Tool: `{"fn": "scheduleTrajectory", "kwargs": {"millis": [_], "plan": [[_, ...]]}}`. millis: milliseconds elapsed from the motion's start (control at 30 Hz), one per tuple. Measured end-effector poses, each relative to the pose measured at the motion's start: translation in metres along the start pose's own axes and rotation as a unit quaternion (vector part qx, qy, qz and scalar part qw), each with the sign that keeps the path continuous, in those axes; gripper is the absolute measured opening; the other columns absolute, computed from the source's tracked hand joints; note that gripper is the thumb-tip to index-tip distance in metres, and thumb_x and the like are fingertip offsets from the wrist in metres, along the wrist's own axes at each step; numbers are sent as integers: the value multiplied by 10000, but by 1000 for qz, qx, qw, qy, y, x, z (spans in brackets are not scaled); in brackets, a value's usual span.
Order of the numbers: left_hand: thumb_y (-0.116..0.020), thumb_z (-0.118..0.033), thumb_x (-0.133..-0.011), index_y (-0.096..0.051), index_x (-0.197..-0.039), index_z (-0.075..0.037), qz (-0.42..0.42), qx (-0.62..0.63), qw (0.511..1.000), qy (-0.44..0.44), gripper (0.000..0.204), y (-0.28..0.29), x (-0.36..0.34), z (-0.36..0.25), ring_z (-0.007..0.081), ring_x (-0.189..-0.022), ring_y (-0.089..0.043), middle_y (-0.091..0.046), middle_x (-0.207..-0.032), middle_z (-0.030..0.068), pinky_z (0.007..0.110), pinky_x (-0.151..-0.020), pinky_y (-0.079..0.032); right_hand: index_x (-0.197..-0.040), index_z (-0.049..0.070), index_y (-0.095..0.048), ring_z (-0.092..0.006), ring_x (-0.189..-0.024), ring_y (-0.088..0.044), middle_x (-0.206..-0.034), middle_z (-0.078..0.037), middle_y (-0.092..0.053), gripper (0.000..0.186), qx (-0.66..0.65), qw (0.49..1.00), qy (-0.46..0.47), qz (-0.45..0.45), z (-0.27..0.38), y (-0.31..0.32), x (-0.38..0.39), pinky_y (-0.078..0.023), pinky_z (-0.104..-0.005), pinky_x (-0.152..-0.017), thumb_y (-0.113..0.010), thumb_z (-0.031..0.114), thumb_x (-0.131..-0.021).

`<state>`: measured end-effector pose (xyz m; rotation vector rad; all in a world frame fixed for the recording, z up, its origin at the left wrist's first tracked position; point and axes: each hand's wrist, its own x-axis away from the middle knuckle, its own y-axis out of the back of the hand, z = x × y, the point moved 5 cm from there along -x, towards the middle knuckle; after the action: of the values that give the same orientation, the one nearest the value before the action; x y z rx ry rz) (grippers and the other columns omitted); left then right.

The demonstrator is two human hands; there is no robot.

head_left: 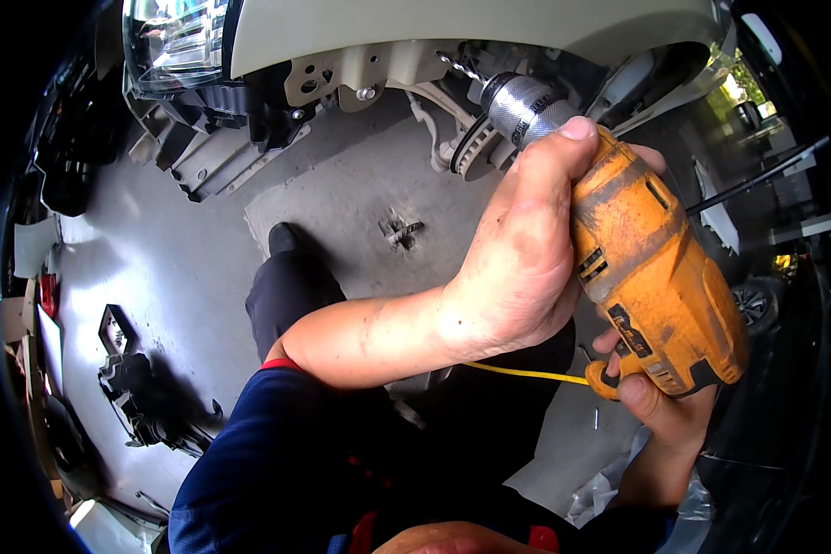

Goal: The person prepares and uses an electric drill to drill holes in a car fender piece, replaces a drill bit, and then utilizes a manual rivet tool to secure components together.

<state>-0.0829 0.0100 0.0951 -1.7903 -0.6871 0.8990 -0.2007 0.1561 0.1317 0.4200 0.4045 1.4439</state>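
Note:
A worn orange power drill (660,277) slants across the right side. Its silver chuck (526,109) grips a twist bit (460,66) that points up and left toward the car's fender; I cannot tell whether the tip touches metal. My left hand (526,245) is closed around the front of the drill body, just behind the chuck. Lower down, my right hand (665,415) wraps the handle at the back end, its fingers partly hidden by the body. From the handle a yellow cord (526,373) runs left behind my left forearm.
Overhead curves the pale fender (434,23), with a headlight (180,42) at its left. Beneath it are a bare metal bracket (328,78) and a brake disc (476,148). A black car part (138,397) lies on the grey floor at left. Clear plastic (591,499) lies at lower right.

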Motion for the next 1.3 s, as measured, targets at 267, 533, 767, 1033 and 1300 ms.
{"fn": "scheduleTrajectory", "kwargs": {"millis": [267, 533, 767, 1033, 1300], "plan": [[-379, -439, -1107, -645, -1144, 60, -11, -48, 999, -10, 566, 3, -2, 7, 193, -888, -679, -707, -951, 134, 339, -861, -553, -1114, -17, -714, -154, -847, -700, -954, -83, -738, 363, -40, 997, -15, -70, -7, 1, 8, -554, -279, -766, -868, 111, -811], [-392, -438, -1107, -649, -1141, 59, -10, -35, 999, 3, 561, 1, -1, 5, 189, -889, -681, -711, -960, 134, 334, -857, -553, -1154, -28, -685, -180, -866, -697, -975, -129, -730, 387, 73, 997, -14, -23, 6, 0, 7, -555, -306, -781, -793, 212, -871], [-396, -520, -1083, -633, -1122, 34, -25, 3, 1000, -4, 604, 4, -10, -11, 241, -930, -700, -710, -1011, 152, 387, -881, -574, -1052, -29, -676, -173, -777, -666, -876, -91, -698, 235, 123, 987, 94, -39, 18, -9, -15, -523, -298, -711, -684, 59, -834], [-385, -511, -1099, -657, -1117, 51, -3, -27, 999, -34, 625, -1, -11, 0, 172, -901, -672, -712, -958, 133, 318, -855, -544, -1085, -47, -678, -180, -821, -675, -929, -117, -711, 283, 340, 936, 87, 12, 15, -1, 12, -542, -320, -745, -681, 37, -815], [-435, -479, -1087, -660, -1118, 49, -25, -64, 998, -8, 574, 5, 1, 23, 158, -892, -656, -702, -960, 114, 312, -835, -534, -1286, -63, -595, -192, -963, -661, -1108, -160, -699, 479, 202, 976, 80, 15, -25, 13, 28, -543, -327, -854, -710, 14, -828]]}}
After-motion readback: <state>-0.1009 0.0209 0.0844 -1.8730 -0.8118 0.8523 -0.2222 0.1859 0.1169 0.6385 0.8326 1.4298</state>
